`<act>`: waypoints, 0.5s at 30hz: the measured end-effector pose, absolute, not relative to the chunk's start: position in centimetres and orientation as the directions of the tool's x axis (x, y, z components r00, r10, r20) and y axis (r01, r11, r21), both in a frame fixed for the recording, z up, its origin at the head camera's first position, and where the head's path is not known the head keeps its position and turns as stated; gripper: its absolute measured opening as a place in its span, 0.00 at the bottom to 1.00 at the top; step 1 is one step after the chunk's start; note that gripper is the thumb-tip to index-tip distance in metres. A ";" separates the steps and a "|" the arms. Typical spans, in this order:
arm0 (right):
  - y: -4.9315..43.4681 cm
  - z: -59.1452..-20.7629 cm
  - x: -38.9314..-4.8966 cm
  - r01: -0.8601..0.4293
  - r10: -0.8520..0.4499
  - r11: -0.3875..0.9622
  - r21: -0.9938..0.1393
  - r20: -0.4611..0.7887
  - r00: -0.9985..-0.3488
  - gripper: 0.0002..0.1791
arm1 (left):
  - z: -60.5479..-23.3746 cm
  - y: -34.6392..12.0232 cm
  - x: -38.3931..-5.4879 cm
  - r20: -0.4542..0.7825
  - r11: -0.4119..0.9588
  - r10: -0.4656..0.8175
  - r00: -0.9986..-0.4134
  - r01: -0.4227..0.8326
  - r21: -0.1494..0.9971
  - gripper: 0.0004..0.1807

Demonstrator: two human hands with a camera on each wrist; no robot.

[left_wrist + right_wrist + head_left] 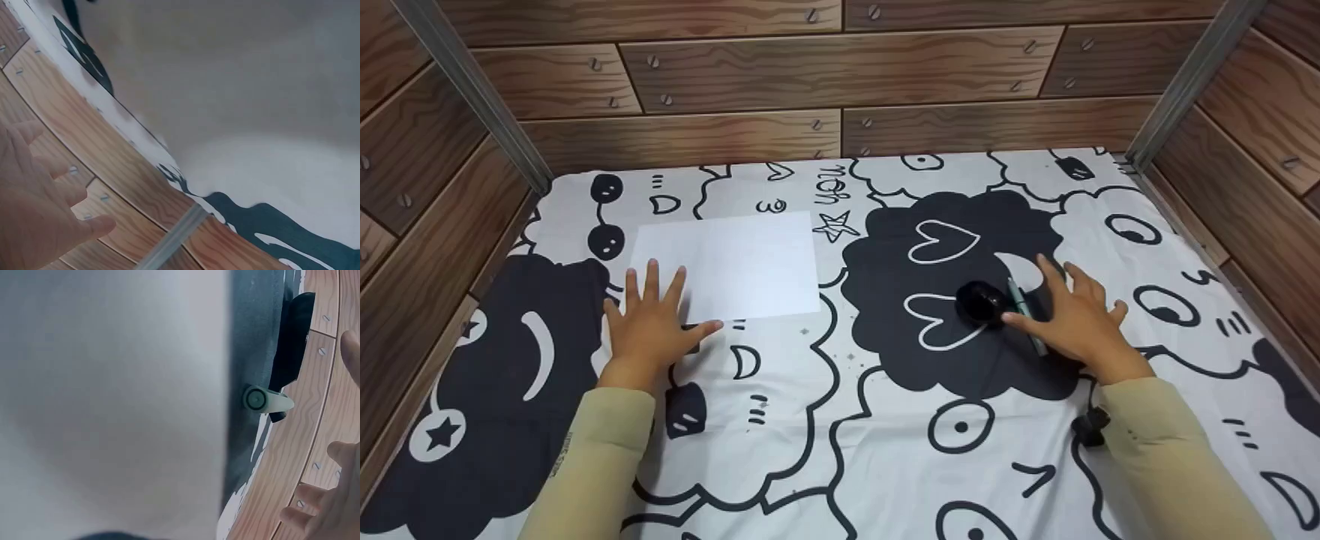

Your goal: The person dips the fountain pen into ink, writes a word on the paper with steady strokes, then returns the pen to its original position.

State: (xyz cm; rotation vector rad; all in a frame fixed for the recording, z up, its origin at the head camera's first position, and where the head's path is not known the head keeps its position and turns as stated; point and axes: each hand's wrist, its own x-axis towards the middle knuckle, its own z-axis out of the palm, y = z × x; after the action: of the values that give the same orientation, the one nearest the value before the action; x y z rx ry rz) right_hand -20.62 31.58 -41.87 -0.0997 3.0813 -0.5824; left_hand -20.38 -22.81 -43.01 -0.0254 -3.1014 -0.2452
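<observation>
A blank white sheet of paper (757,262) lies on the patterned cloth. My left hand (651,330) is spread over its lower left corner, fingers straight and apart; whether they touch it I cannot tell. On the dark printed patch to the right sits a small, black, round container (981,304), with a pale green pen (1027,315) beside it. Around the pen my right hand (1076,319) hovers with thumb and fingers apart, holding nothing. The right wrist view shows the pen (267,400) end-on by the black container (293,340), the fingers away from both.
A white cloth (900,457) with black cartoon drawings covers the table. Wood-patterned panels (840,71) stand at the back and both sides, with grey metal posts (472,97) at the corners. A small black object (1090,427) is next to the right sleeve.
</observation>
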 end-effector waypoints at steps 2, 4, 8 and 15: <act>31.6 -42.0 -20.7 -0.055 -0.057 0.930 -0.364 0.006 -0.998 0.59 | -43.0 -23.2 -20.4 0.029 0.988 0.007 -1.000 0.012 0.154 0.56; 31.7 -42.1 -20.7 -0.054 -0.054 0.928 -0.369 0.008 -0.998 0.59 | -43.0 -23.6 -20.4 0.026 0.988 0.004 -1.000 0.008 0.154 0.55; 31.8 -42.4 -20.8 -0.056 -0.055 0.923 -0.381 0.015 -0.998 0.58 | -43.0 -24.4 -20.4 0.015 0.988 -0.008 -1.000 -0.006 0.157 0.54; 31.8 -42.5 -20.9 -0.056 -0.049 0.918 -0.392 0.026 -0.998 0.57 | -43.1 -25.8 -20.8 -0.011 0.984 -0.026 -1.000 -0.028 0.175 0.55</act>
State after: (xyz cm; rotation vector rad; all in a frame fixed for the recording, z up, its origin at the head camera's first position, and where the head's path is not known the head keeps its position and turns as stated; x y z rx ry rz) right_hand -20.87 31.84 -42.46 -0.0845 3.0919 -0.6318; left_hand -20.81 -25.85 -43.08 0.0429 -3.1377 -0.2765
